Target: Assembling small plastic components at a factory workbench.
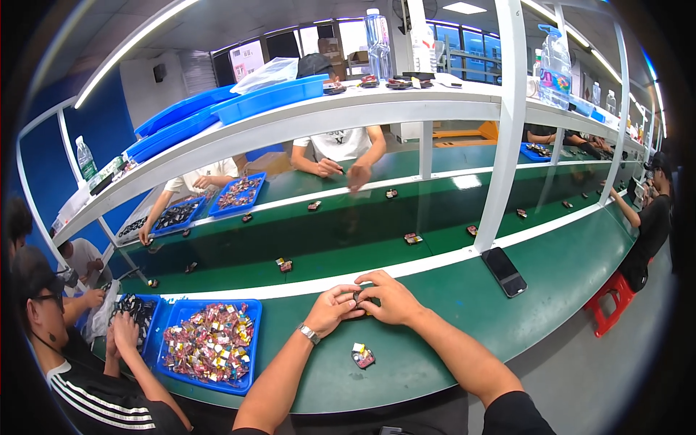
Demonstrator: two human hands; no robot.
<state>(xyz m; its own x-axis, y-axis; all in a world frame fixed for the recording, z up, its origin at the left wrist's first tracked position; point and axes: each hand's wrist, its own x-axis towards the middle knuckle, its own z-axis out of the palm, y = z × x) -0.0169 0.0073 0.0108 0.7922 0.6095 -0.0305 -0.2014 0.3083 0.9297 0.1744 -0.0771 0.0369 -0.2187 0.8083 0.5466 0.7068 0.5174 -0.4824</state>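
The fingers of the left hand and of the right hand are meeting above the tabletop, jointly pinching one small dark piece; the fingers are hiding most of it, so which way it is facing cannot be told. The left fingers are curling around it from one side and seem to be steadying it, while the right thumb and fingertips are closing on it from the other. Handling it well probably means the left fingers are doing the bracing and the right ones the fine work, with pressure building gently and evenly, since so small a piece could easily be slipping or tilting. Angling the knuckles aside would be opening a clearer view of it. Nearer the body than the fingers, between the forearms, a loose red, yellow and white part is lying where a dropping wrist might be nudging it. Left of the fingers, a blue tray is holding a heap of similar parts; to their right, a dark phone is lying well apart.
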